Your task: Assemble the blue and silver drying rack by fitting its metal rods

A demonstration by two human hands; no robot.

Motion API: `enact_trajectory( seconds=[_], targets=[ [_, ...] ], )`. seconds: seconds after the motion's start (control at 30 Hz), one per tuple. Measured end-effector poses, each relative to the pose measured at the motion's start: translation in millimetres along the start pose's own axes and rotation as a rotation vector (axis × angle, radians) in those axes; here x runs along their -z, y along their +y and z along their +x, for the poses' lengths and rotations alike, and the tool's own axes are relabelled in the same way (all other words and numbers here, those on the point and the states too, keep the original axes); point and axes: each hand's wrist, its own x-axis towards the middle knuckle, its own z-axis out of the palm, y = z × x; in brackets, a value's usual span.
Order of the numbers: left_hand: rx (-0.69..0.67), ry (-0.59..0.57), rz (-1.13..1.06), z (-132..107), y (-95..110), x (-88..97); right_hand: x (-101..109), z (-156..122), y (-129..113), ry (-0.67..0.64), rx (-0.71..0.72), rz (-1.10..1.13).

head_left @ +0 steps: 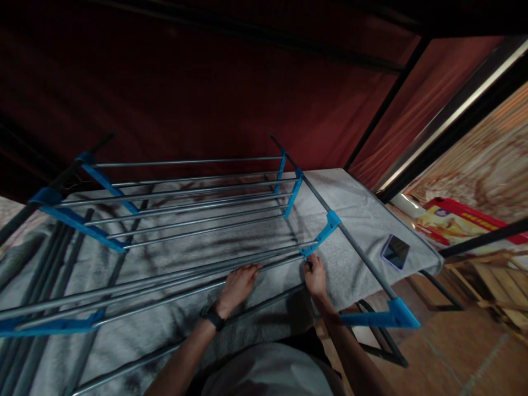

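Observation:
A rack frame of grey metal tubes with blue plastic brackets lies over a grey blanket. My left hand (pixel 241 283) is closed over a metal rod (pixel 214 286) in the near group of rods, with a dark watch (pixel 213 317) on that wrist. My right hand (pixel 315 275) pinches the lower end of a blue bracket (pixel 324 237), where the rod ends meet it; the fingertips partly hide that joint. This bracket clips onto a long side tube (pixel 361 253). Nearer to me, another blue bracket (pixel 396 315) hangs on the same tube, to the right of my right forearm.
The blanket (pixel 342 190) covers a bed-like surface with a dark frame. On it lies a phone (pixel 396 252) at the right. Loose grey tubes (pixel 45 275) lie at the left. A red and yellow box (pixel 457 220) and wooden crates (pixel 495 275) stand beyond. Dark red cloth (pixel 198 93) hangs behind.

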Motion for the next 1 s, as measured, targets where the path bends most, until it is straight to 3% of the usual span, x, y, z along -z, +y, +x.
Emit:
enact_trajectory(
  seconds=[1.0],
  targets=[
    [0.002,-0.021,0.002,-3.3,-5.3,2.6,0.4,-1.1,-11.0,0.017,-0.036,0.036]
  ],
)
